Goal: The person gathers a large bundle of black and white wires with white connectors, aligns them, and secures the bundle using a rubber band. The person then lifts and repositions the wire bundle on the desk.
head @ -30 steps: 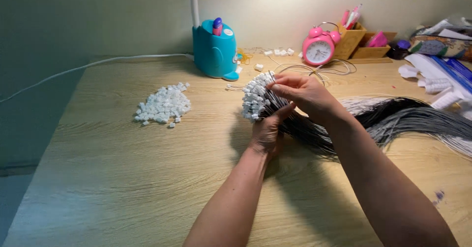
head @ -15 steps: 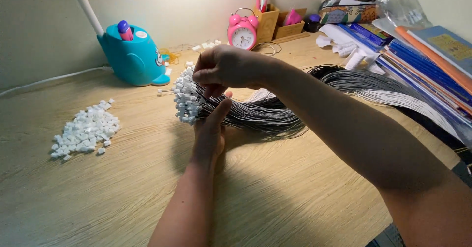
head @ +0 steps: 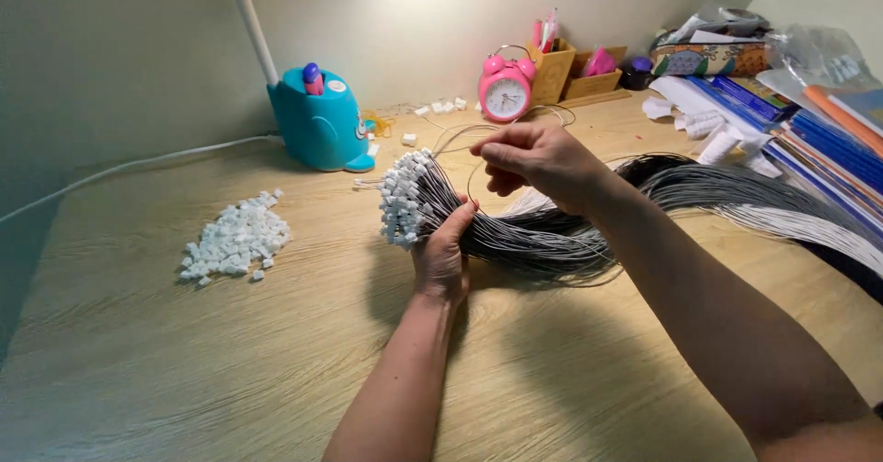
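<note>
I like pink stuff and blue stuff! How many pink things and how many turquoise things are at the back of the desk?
Pink: 3, the alarm clock, the small piece in the wooden organiser and the little cap on the lamp base.
Turquoise: 1, the lamp base.
Total: 4.

matt wood-grain desk, glossy plastic clock — smooth

My two hands, left and right, one wire bundle with too many wires and white end plugs to count, one heap of loose white plugs, one pink clock, one teal lamp base, two wooden holders on my counter.
</note>
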